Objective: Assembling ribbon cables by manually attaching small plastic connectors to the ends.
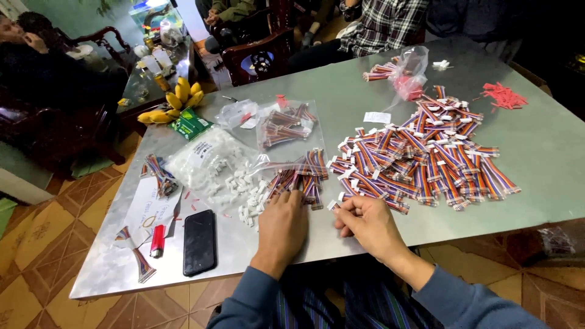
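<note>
Ribbon cables (301,176) just beyond both hands (323,225).

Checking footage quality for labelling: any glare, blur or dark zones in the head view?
Head view: soft glare on the metal table and on the clear bags; top right corner falls into darkness; both hands, left hand and right hand, are evenly lit and fairly sharp; table edges bow slightly from the wide lens.
</note>
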